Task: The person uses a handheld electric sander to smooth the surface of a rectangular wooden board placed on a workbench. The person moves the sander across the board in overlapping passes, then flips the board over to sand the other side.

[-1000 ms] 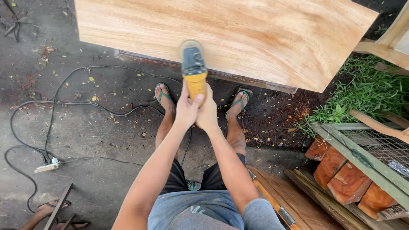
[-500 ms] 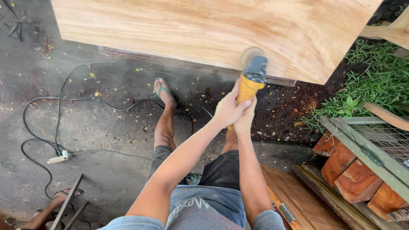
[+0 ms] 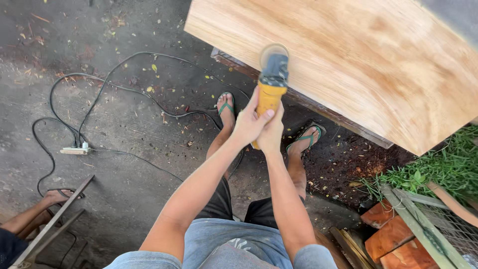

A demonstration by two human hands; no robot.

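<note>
Since the frame half a second earlier, the yellow angle grinder [image 3: 270,82] is sitting further left along the near edge of the wooden slab [image 3: 358,65], and the camera view is swinging with it. Its disc [image 3: 274,51], blurred as if spinning, is meeting the slab's lower edge. Both hands are clenching the yellow body: the left hand [image 3: 249,123] is wrapping the near end, and the right hand [image 3: 271,132] is clasping beside and beneath it. Judged step: sanding the slab edge, mid-pass. Any following pass is calling for steady 2-handed pressure and a level disc. Outward, 2 feet in green flip-flops [image 3: 226,107] are standing below the slab. Black power cable [image 3: 99,94] is trailing to a white extension socket [image 3: 75,149]. Another person's foot [image 3: 55,197] is showing at lower left.
</note>
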